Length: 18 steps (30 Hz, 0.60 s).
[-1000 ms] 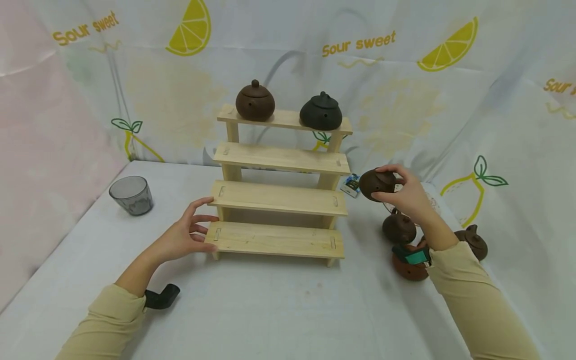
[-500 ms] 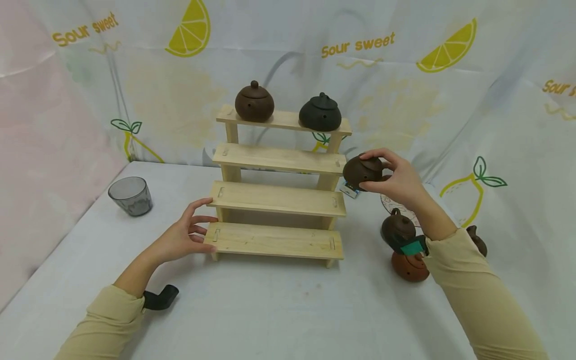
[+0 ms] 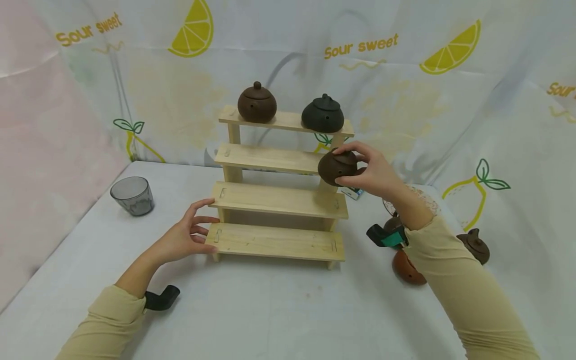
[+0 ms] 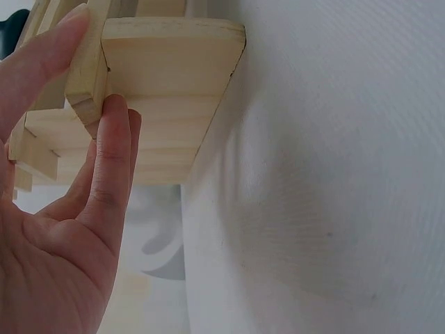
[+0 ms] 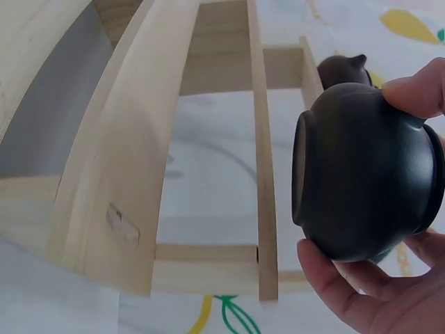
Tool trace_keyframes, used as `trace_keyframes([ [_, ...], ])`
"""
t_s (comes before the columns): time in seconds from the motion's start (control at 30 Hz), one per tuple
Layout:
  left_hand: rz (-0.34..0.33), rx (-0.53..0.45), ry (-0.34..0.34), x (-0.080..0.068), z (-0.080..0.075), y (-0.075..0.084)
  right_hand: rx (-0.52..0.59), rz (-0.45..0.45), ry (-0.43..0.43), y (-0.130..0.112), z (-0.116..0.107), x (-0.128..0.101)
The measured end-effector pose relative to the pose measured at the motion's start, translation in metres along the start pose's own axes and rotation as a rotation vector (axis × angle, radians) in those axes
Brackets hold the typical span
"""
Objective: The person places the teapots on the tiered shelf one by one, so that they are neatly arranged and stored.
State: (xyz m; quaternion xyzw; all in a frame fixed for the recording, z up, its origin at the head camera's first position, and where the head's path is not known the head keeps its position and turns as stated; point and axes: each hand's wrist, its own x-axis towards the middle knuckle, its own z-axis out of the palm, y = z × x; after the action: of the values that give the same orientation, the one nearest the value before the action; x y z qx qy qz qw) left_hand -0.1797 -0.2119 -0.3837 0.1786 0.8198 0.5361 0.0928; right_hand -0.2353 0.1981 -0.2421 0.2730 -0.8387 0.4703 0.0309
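A small dark brown teapot (image 3: 332,167) is held in the right hand (image 3: 377,172), thumb on one side and fingers on the other. It is in the air in front of the right end of the second-highest step of a four-step wooden stand (image 3: 279,240). In the right wrist view the teapot (image 5: 365,174) is tipped, its base facing the boards. The left hand (image 3: 182,237) pinches the stand's lowest board at its left end, with the thumb (image 4: 35,73) on one face and fingers on the other. On the top step are a brown teapot (image 3: 257,104) and a black teapot (image 3: 323,115).
Right of the stand, partly hidden by the right arm, are a reddish-brown teapot (image 3: 408,268) and a dark brown one (image 3: 475,246). A grey glass cup (image 3: 132,196) stands at the far left. A small printed box (image 3: 352,193) lies behind the stand's right side.
The right hand has carried the dark brown teapot leftward and slightly up, from beside the stand to the second-highest step's right end. The left hand has stayed in place.
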Motion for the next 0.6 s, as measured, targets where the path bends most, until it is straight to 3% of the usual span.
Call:
trace_keyframes([
  [0.23,-0.011,-0.016,-0.004,-0.003,0.002,-0.001,0.046,-0.050,-0.059,-0.002,0.020,0.019],
  [0.6,0.018,-0.004,-0.002,-0.001,0.000,0.000,0.017,-0.154,-0.092,-0.015,0.052,0.055],
])
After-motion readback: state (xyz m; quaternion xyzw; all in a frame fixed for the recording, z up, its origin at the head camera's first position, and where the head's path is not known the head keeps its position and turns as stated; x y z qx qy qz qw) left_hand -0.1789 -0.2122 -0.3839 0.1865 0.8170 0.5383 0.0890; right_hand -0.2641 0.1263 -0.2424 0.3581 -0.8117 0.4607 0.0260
